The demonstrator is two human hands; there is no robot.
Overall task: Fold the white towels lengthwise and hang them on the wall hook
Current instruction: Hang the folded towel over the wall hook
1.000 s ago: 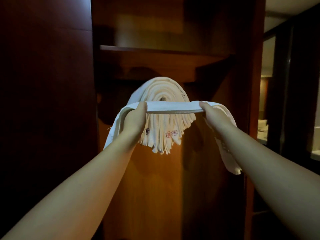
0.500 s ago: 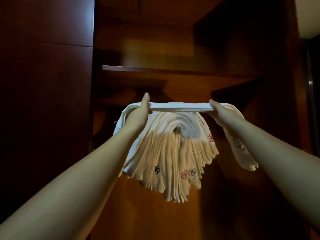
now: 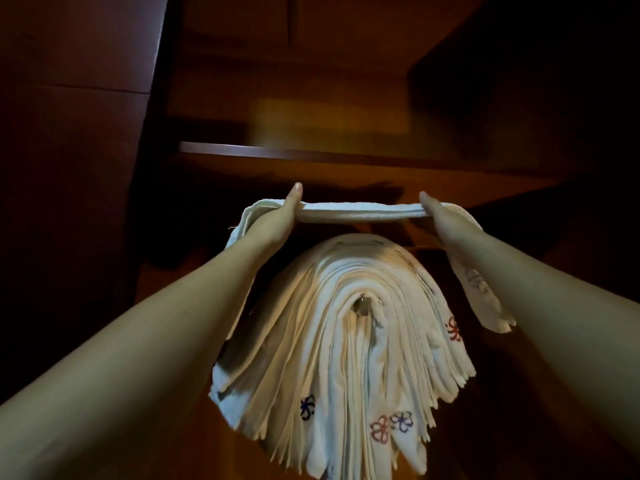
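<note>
A person is holding a folded white towel (image 3: 356, 213) stretched level between both hands, up above a thick stack of towels (image 3: 346, 341) already draped over a wall hook (image 3: 362, 304). The left hand (image 3: 277, 223) is gripping the towel's left part, with the thumb lying along the top edge and pointing up; the fingers are hidden under the cloth, so how they are curling cannot be told exactly. The right hand (image 3: 441, 221) is gripping the right part in the same manner, thumb on top. The loose ends of the held towel are hanging down past each wrist, the right end showing a faint stitched flower. The held towel is sitting clear of the stack, with a dark gap between them, and it is hanging just below a wooden shelf (image 3: 311, 154) fixed to the wood-panelled wall (image 3: 346, 81). The stack is fanning out downward from the hook, whose small metal tip is peeking out at the middle of the folds. Stitched flowers in blue, red and purple are showing on the lower edges of several hanging towels.
</note>
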